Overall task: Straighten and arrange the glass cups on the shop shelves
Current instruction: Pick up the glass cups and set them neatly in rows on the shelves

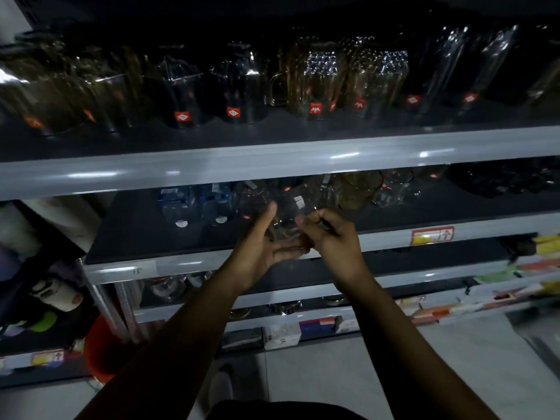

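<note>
A clear glass cup (286, 221) with a small white sticker is held between both hands, just in front of the middle shelf (181, 263). My left hand (260, 241) cups it from the left and below, thumb up along its side. My right hand (328, 234) grips its right side, a ring on one finger. Behind it on that shelf stand blue-tinted glasses (197, 206), more clear cups (257, 192) and amber glasses (360, 189). The top shelf (272, 159) carries a row of tall glasses and jars (315, 83) with red labels.
The scene is dim. Dark items (509, 177) sit at the right of the middle shelf. Lower shelves hold more glassware (169, 286) and boxed goods (281, 334). An orange bucket (100, 347) and soft toys (60, 295) lie at the left. Grey floor tiles (394, 374) are below.
</note>
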Action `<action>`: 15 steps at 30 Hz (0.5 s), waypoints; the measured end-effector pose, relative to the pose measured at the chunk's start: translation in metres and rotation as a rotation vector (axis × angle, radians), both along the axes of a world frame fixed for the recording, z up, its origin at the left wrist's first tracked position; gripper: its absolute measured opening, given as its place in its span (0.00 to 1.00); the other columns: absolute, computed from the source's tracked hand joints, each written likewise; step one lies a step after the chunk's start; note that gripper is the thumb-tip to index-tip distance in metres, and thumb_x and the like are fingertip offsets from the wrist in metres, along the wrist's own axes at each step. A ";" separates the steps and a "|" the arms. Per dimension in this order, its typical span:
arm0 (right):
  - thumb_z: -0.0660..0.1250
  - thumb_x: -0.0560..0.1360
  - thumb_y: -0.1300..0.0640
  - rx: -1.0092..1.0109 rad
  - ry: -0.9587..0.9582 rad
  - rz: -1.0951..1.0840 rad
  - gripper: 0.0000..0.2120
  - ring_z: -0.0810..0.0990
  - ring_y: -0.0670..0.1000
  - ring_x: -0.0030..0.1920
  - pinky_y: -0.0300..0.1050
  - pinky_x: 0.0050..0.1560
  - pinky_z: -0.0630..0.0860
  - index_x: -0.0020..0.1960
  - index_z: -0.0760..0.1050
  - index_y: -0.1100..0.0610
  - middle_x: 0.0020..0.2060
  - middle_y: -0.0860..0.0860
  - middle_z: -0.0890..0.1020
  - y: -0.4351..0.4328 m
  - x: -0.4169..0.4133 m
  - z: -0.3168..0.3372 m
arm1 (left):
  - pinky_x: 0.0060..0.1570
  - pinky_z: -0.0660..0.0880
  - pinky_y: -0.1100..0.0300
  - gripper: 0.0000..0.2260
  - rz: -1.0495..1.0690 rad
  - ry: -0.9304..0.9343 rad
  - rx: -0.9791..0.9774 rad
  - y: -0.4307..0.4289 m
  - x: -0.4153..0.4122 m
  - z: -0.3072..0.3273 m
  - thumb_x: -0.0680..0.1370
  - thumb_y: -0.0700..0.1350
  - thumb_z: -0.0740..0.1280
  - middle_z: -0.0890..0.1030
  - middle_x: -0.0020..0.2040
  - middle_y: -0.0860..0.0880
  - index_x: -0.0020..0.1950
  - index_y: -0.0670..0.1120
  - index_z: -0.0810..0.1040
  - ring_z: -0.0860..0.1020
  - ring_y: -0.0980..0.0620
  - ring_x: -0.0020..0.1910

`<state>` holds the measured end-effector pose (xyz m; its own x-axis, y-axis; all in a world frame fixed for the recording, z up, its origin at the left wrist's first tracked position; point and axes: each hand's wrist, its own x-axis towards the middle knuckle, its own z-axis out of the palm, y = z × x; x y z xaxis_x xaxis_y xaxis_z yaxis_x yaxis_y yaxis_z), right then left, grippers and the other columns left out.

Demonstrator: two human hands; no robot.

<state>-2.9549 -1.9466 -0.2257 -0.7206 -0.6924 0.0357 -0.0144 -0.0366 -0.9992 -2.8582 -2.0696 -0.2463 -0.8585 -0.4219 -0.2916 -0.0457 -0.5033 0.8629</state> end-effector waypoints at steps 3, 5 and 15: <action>0.70 0.79 0.59 0.000 -0.030 0.086 0.06 0.83 0.54 0.40 0.49 0.41 0.79 0.49 0.79 0.63 0.38 0.55 0.84 0.007 0.000 -0.003 | 0.50 0.81 0.50 0.26 0.012 -0.012 -0.097 -0.004 0.000 0.004 0.78 0.60 0.65 0.83 0.58 0.39 0.67 0.42 0.77 0.84 0.44 0.51; 0.69 0.80 0.56 -0.033 -0.069 0.043 0.08 0.83 0.58 0.40 0.50 0.37 0.79 0.52 0.78 0.62 0.39 0.54 0.84 0.011 -0.005 -0.003 | 0.49 0.82 0.48 0.22 0.003 -0.011 -0.185 -0.010 0.005 0.008 0.78 0.53 0.70 0.83 0.59 0.40 0.68 0.43 0.75 0.84 0.42 0.51; 0.71 0.76 0.49 0.107 -0.277 0.210 0.20 0.86 0.57 0.52 0.48 0.50 0.81 0.65 0.76 0.55 0.58 0.58 0.84 0.016 -0.041 -0.005 | 0.58 0.80 0.54 0.34 -0.354 0.009 -0.865 -0.034 0.032 0.038 0.65 0.35 0.82 0.80 0.61 0.53 0.67 0.50 0.73 0.81 0.53 0.60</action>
<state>-2.9958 -1.9302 -0.2309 -0.5346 -0.8154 -0.2220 0.2544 0.0952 -0.9624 -2.8262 -2.1040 -0.2085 -0.9792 -0.2028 0.0087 -0.0655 0.3560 0.9322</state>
